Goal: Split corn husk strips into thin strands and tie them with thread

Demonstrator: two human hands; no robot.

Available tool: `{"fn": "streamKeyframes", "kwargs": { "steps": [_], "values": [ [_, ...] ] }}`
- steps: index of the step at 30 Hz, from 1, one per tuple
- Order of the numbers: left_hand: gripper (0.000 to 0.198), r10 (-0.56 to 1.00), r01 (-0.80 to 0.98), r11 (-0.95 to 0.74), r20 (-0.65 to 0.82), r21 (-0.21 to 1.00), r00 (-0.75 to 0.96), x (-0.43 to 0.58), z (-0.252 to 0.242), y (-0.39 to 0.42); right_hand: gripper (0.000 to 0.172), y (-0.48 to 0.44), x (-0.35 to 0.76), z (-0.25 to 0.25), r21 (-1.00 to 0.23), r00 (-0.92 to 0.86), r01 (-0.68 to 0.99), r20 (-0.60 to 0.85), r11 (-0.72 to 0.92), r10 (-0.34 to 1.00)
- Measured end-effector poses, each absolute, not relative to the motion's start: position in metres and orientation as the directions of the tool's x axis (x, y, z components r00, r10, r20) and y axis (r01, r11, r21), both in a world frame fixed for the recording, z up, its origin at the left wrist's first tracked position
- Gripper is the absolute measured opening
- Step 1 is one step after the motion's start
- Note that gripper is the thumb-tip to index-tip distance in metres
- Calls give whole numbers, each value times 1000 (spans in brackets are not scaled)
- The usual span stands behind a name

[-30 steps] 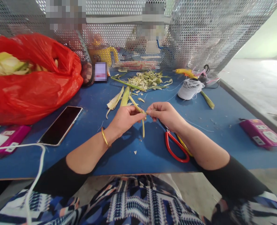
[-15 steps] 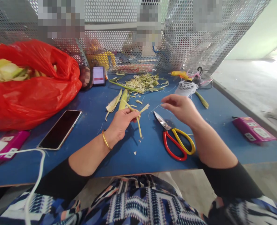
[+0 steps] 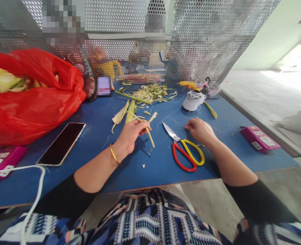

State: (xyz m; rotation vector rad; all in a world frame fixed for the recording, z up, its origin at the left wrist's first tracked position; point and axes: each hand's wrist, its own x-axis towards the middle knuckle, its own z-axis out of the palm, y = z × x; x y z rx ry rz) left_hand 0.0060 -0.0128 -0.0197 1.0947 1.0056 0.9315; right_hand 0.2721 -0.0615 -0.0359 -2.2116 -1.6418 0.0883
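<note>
My left hand (image 3: 134, 133) pinches some crossed strips of pale corn husk (image 3: 151, 136) above the table. To the right, my right hand (image 3: 200, 130) is closed at the fingertips on a thin white thread (image 3: 176, 121). That thread trails left across the blue table, and another strand runs up toward the white spool of thread (image 3: 193, 101). Between the hands lie scissors (image 3: 176, 137) with one red and one yellow handle, blades slightly apart. Just beyond my left hand rest a green husk piece (image 3: 130, 110) and a dry, pale husk (image 3: 120, 114).
A red plastic bag (image 3: 35, 115) of husks fills the left side. Near it lie a phone (image 3: 62, 144), a white cable (image 3: 41, 180) and a purple pack (image 3: 9, 160). Husk scraps (image 3: 150, 92) are heaped before the perforated metal screen (image 3: 130, 61). Another purple pack (image 3: 260, 139) sits right.
My right hand has moved lower and out to the right, away from the husk strips, drawing the thread with it. My left hand keeps its pinch. The view has shifted slightly.
</note>
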Motion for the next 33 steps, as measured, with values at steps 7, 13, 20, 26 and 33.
{"fn": "streamKeyframes", "kwargs": {
  "steps": [7, 13, 20, 26, 33],
  "values": [
    [10, 940, -68, 160, -131, 985, 315, 5, -20, -11, 13, -49, 270, -9, -840, 326, 532, 85, -108, 942],
    [10, 935, -79, 202, -168, 976, 312, 4, -17, -11, 13, -36, 265, -9, -395, 303, 882, 53, -259, 952],
    [12, 930, -102, 229, -186, 968, 316, 2, -18, -11, 17, -37, 262, -33, -416, 288, 885, 131, -211, 949],
    [13, 931, -90, 218, -180, 972, 316, 1, -17, -11, 19, -41, 254, -17, -785, 421, 576, 47, -227, 906],
    [10, 923, -131, 237, -181, 963, 339, 4, -22, -11, 14, -43, 236, 18, -916, 162, 382, -62, -121, 985]
  ]
}}
